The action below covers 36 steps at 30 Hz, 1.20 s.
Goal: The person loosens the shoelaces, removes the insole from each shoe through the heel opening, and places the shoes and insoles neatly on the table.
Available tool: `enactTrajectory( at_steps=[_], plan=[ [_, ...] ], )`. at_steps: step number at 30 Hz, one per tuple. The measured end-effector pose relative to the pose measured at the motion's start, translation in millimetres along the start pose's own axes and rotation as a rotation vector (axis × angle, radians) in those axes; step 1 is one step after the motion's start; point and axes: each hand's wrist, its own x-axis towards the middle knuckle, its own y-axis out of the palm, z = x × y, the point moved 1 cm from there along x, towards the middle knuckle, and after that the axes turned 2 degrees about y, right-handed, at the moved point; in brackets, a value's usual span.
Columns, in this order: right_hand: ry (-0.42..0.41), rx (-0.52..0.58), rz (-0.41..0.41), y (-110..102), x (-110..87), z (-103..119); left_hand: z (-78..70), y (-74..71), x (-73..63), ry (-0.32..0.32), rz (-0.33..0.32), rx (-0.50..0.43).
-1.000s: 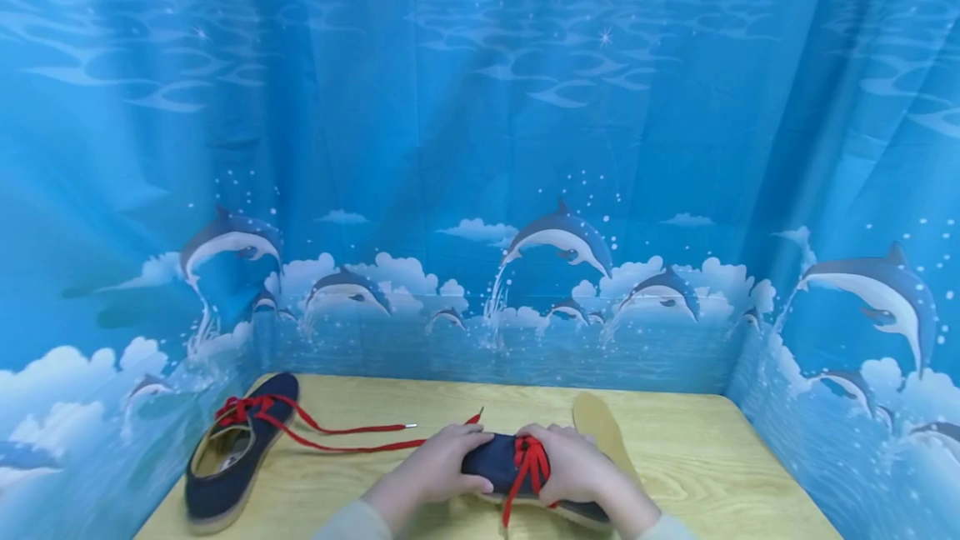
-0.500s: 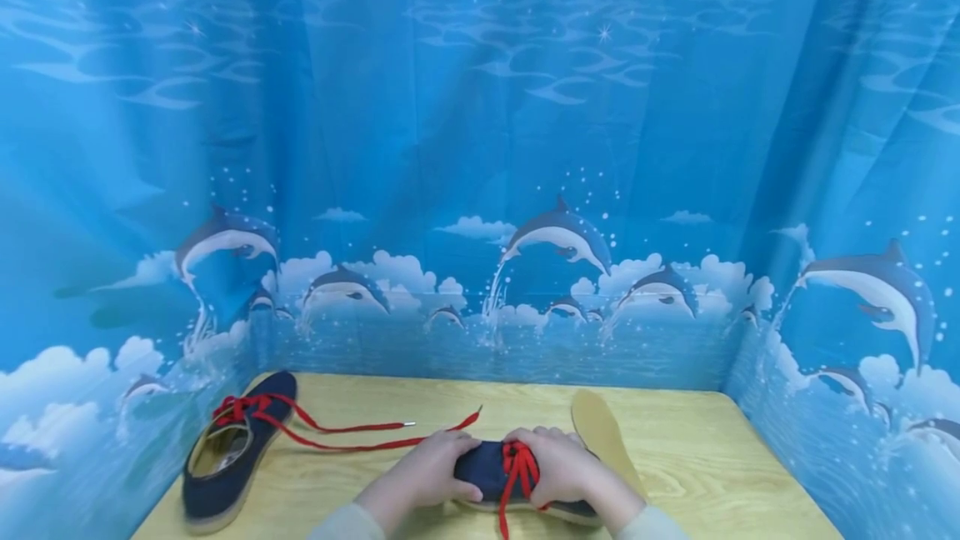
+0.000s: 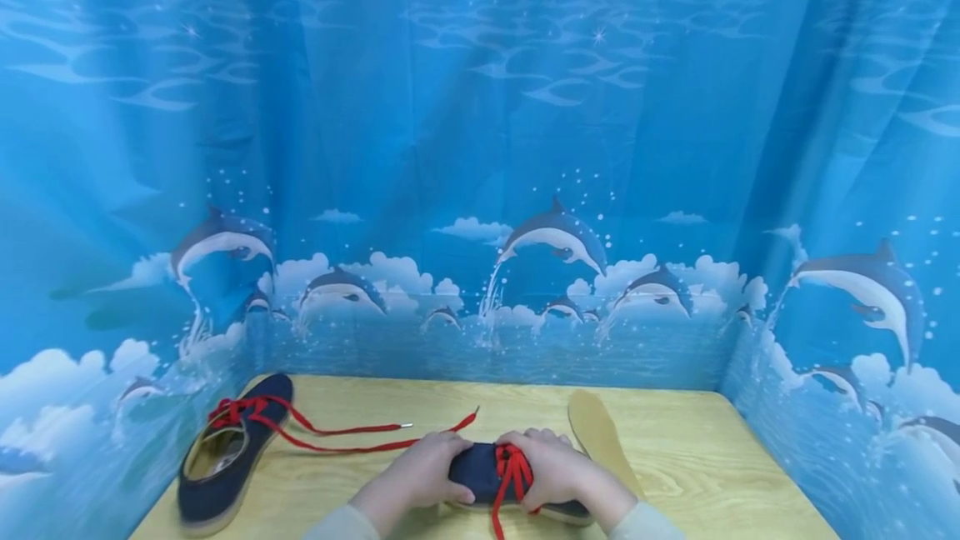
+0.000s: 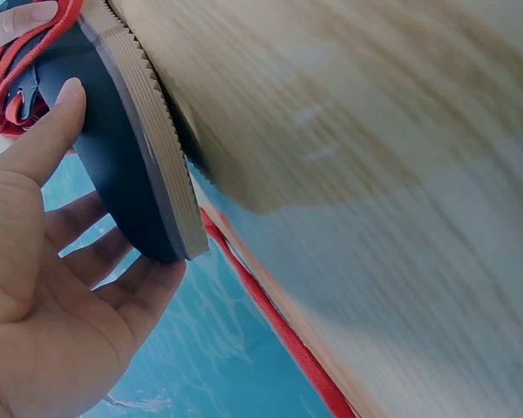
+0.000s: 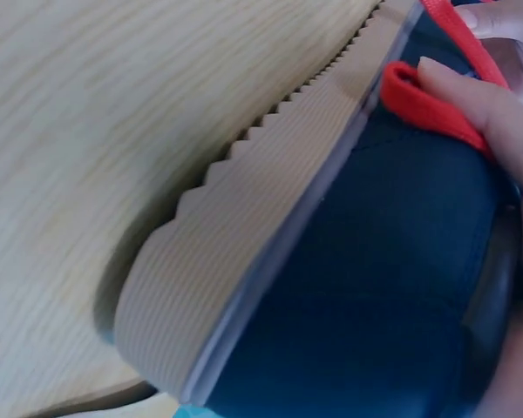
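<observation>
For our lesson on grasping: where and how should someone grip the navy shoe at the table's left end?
Probably the heel, thumb inside the upward opening, from the near side: the toe points away and the red laces trail rightward.

No readable text; a mark (image 3: 225,463) (perhaps lettering) inside the leftmost shoe (image 3: 243,467) blurs.

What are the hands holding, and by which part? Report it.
One navy shoe: the left hand grips its toe end, the right hand its middle, beside the red laces.
</observation>
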Motion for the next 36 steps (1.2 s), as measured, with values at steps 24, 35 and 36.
enactTrajectory(
  at_steps=[24, 35, 36],
  plan=[
    [-0.025, 0.219, -0.008, -29.2, -34.7, -33.0, -5.3, 0.5, 1.0, -0.05, 0.001, -0.014],
    [-0.051, 0.06, -0.166, -22.6, -32.6, -36.5, 1.6, -1.0, 2.1, -0.017, 0.021, -0.036],
    [-0.051, 0.058, -0.167, -22.3, -33.4, -36.3, 2.3, -0.8, 2.8, -0.02, 0.028, -0.047]
  ],
)
